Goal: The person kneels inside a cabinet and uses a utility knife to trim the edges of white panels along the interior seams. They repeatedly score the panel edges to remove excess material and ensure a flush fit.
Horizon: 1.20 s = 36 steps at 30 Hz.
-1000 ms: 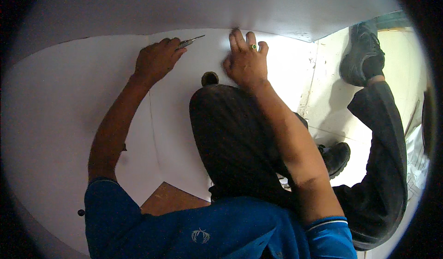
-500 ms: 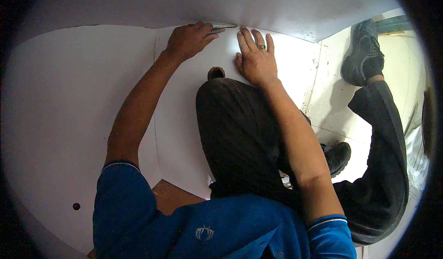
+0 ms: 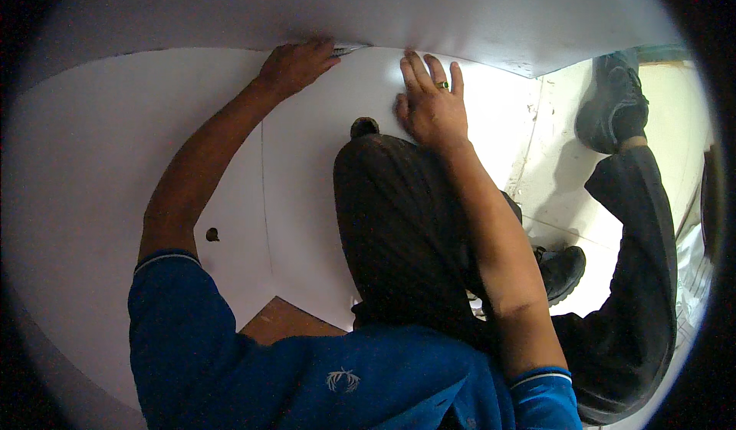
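Observation:
My left hand (image 3: 297, 68) is closed around a slim silver cutter knife (image 3: 346, 50) with a ridged handle. Its thin tip points right along the seam where the white panel (image 3: 307, 192) meets an upright grey-white panel (image 3: 475, 16). My right hand (image 3: 435, 108) lies on the white panel to the right of the knife, fingers spread and fingertips close to that seam. A ring shows on one finger, and nothing is held there. The palm side of my left hand is hidden.
A round opening with a brown rim (image 3: 364, 127) shows just beyond my knee (image 3: 383, 208). Another dark hole (image 3: 212, 234) lies beside my left arm. A brown board (image 3: 291, 323) shows near my waist. To the right, black shoes (image 3: 611, 108) rest on pale tiles (image 3: 552, 192).
My left hand has slid left along the seam with the knife, and its elbow has swung outward, exposing one hole and covering another. My right hand sits slightly farther right, still spread.

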{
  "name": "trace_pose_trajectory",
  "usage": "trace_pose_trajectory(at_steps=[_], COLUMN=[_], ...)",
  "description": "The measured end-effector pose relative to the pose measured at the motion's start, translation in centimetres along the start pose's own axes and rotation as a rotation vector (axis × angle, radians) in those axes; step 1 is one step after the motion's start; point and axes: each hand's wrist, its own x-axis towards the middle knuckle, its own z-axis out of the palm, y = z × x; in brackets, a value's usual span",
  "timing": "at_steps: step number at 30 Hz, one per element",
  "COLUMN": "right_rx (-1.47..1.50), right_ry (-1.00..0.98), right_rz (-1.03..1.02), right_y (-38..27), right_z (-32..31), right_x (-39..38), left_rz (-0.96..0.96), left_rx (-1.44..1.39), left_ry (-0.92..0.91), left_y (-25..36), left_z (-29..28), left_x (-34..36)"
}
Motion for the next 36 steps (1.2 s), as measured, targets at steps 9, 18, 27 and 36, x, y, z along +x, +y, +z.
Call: trace_pose_trajectory(at_steps=[9,18,27,36], right_rx=[-0.178,-0.209,-0.086,-0.092], right_ry=[-0.078,-0.112,-0.046,-0.010], right_rz=[-0.079,0.032,0.073,0.060], right_y=[-2.1,-3.9,-3.2,-3.2], right_z=[0.9,1.5,2.3,2.1], right_x=[1.2,2.2,2.3,2.0], left_rz=[-0.110,0.062,0.151,-0.043], left_rx=[-0.114,-0.131,-0.019,-0.033], left_ry=[-0.027,0.187,0.205,0.059], left_y=[-2.3,-0.1,-0.8,-6.4], left_z=[-2.2,0.8,3.5,2.2], left_x=[-4.1,-0.2,0.6,-4.6])
